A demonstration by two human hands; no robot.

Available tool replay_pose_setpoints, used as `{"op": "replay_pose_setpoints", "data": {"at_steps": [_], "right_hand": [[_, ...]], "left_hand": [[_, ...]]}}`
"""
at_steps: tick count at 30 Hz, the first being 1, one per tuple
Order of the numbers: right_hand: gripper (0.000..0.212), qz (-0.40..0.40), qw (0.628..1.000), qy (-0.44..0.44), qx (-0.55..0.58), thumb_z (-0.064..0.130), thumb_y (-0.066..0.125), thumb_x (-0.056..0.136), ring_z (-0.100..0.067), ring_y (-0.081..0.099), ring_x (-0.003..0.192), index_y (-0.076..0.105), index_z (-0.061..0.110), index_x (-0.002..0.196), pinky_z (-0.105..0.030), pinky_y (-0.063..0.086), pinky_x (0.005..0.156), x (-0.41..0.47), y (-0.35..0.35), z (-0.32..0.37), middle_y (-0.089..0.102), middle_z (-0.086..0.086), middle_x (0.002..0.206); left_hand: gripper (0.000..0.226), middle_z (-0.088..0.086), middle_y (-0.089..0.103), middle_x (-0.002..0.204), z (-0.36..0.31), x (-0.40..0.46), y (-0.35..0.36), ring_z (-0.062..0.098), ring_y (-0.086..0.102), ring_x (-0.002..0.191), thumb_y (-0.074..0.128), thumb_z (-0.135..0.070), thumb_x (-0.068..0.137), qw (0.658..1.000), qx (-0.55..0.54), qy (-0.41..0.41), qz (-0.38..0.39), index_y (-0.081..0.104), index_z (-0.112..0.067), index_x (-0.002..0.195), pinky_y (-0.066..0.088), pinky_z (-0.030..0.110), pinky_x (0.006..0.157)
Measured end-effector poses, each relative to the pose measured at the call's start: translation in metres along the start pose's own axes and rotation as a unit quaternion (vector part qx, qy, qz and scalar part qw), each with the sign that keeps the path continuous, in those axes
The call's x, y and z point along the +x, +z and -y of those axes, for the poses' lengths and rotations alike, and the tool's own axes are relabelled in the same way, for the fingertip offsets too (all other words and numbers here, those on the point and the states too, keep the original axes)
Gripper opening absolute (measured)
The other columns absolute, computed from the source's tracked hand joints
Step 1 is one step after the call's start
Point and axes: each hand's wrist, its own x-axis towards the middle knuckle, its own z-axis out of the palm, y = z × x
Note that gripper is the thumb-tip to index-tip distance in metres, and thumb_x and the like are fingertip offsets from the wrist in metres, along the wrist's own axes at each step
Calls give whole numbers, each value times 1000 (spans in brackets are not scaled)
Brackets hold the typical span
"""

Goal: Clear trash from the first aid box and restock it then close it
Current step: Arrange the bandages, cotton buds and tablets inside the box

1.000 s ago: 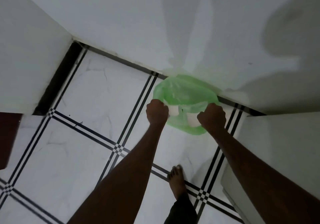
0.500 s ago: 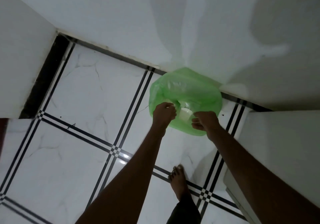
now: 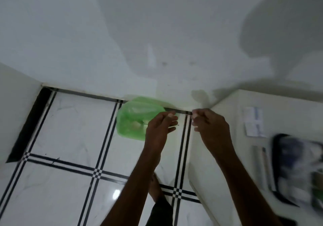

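A green plastic trash bag (image 3: 138,119) lies on the tiled floor against the wall, with pale scraps showing through it. My left hand (image 3: 160,126) hovers over the bag's right edge, fingers loosely curled and apart, holding nothing. My right hand (image 3: 210,126) is raised to the right of the bag, in front of the white counter's corner, also loosely curled and empty. The first aid box (image 3: 297,169) is a blurred dark-rimmed case, seemingly open with things inside, on the white counter (image 3: 227,156) at the right edge.
White packets (image 3: 253,121) and a long pale strip (image 3: 260,166) lie on the counter beside the box. My bare foot (image 3: 155,189) stands on the white floor with black line pattern. A white wall runs along the back and another juts in at the left.
Both hands have let go of the green bag and lifted away to the right. The view has swung right, bringing the counter and the first aid box into sight.
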Motion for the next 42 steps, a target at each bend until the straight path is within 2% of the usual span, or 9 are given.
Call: {"op": "replay_pose_setpoints", "data": {"at_steps": [4, 10, 15, 17, 19, 23, 27, 34, 42], "right_hand": [[20, -61, 991, -113, -33, 25, 62, 91, -3, 69, 84, 71, 19, 108, -3, 45, 81, -45, -105, 4, 74, 7, 97], [30, -144, 972, -163, -91, 32, 54, 88, -14, 70, 85, 68, 17, 110, -35, 58, 79, -105, -250, -67, 74, 2, 100], [38, -176, 954, -160, -182, 24, 72, 85, -23, 66, 103, 64, 11, 119, -30, 50, 92, -147, -308, -163, 70, -6, 113], [45, -169, 953, -132, -213, 26, 75, 81, -26, 61, 108, 61, 11, 121, -25, 41, 95, -163, -316, -202, 67, -9, 117], [57, -133, 959, -101, -229, 29, 79, 76, -29, 57, 113, 57, 9, 125, -36, 45, 99, -173, -312, -234, 63, -12, 122], [82, -66, 959, -53, -270, 31, 85, 70, -35, 45, 132, 46, 9, 139, -51, 43, 108, -183, -294, -274, 51, -17, 141], [79, -71, 960, -59, -265, 17, 84, 71, -35, 44, 130, 45, 9, 139, -53, 48, 103, -186, -286, -282, 51, -17, 138], [71, -211, 948, -124, -202, 32, 81, 72, -32, 48, 117, 51, 5, 130, -38, 43, 96, -186, -290, -228, 52, -19, 126], [63, -230, 936, -155, -216, 46, 72, 78, -28, 48, 112, 56, 13, 128, -28, 46, 80, -138, -246, -165, 50, -16, 126]], "left_hand": [[27, 17, 74, 111, -8, -70, 79, 29, 71, 107, 52, -17, 102, 997, -5, 43, 58, 70, -4, 117, 57, 39, 95], [25, 18, 74, 110, 23, -163, 196, 30, 71, 105, 51, -14, 102, 989, 53, 79, 112, 70, -5, 116, 59, 37, 91], [23, 10, 75, 105, 59, -199, 244, 29, 72, 98, 58, -22, 97, 976, 118, 122, 139, 71, -9, 110, 59, 45, 87], [26, 3, 75, 105, 75, -212, 255, 27, 71, 98, 58, -29, 94, 966, 159, 148, 141, 72, -14, 110, 59, 50, 88], [28, -1, 76, 107, 87, -223, 259, 21, 71, 99, 57, -33, 93, 956, 193, 174, 135, 72, -16, 111, 59, 49, 88], [34, -3, 75, 103, 114, -245, 256, 10, 71, 91, 54, -36, 94, 909, 295, 259, 140, 71, -11, 110, 60, 25, 77], [23, -5, 74, 99, 146, -245, 238, 0, 65, 79, 59, -25, 94, 861, 392, 285, 151, 73, -13, 107, 50, 6, 70], [43, 8, 67, 122, 192, -219, 205, 30, 63, 113, 77, -14, 77, 700, 628, 316, 128, 68, -14, 119, 53, 39, 92], [48, 7, 65, 110, 191, -210, 207, 25, 59, 95, 78, -23, 75, 740, 608, 278, 72, 64, -18, 120, 51, 33, 79]]}}
